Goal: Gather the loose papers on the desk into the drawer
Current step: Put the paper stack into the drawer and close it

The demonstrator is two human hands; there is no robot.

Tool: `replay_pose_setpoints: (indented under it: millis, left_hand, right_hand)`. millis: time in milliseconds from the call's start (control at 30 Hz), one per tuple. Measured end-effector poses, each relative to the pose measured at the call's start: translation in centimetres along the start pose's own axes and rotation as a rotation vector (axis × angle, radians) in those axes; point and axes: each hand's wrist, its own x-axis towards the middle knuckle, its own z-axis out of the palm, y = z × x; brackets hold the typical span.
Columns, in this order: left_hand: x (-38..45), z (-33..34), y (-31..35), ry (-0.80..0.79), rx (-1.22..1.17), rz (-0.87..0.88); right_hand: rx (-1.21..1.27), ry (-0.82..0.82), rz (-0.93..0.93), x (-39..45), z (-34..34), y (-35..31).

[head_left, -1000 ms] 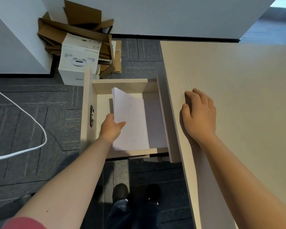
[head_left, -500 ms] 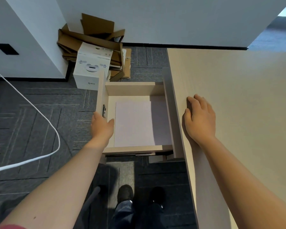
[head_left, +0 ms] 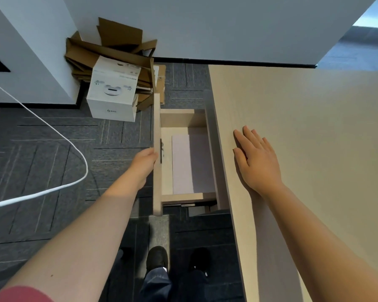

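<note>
The white papers (head_left: 187, 164) lie flat on the bottom of the light wooden drawer (head_left: 157, 131), which stands partly open beside the desk (head_left: 314, 131). My left hand (head_left: 145, 162) presses against the outside of the drawer's front panel, by the dark handle (head_left: 161, 150). It holds nothing. My right hand (head_left: 256, 159) rests flat on the desk top near its left edge, fingers spread. The right part of the drawer is hidden under the desk.
A white product box (head_left: 112, 92) and flattened brown cardboard (head_left: 118, 46) lie on the grey carpet against the wall, beyond the drawer. A white cable (head_left: 59, 136) loops across the left. My two dark shoes (head_left: 157, 257) stand below the drawer.
My left hand let go of the papers, which dropped flat into the drawer. It then moved to the drawer's front, and the drawer has slid partway in towards the desk.
</note>
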Motion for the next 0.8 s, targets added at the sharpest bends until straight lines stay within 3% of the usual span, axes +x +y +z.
replay_pose_setpoints:
  millis: [133, 267, 800]
  left_hand:
    - [0.2, 2.7, -0.3, -0.205, -0.061, -0.072]
    - [0.5, 5.2, -0.4, -0.312, -0.064, -0.102]
    - [1.4, 10.9, -1.2, -0.334, -0.176, -0.163]
  right_hand:
    - [0.008, 0.017, -0.003, 0.0, 0.0, 0.0]
    - [0.003, 0.030, -0.011, 0.0, 0.0, 0.0]
    - [0.061, 0.110, -0.018, 0.2, 0.8, -0.1]
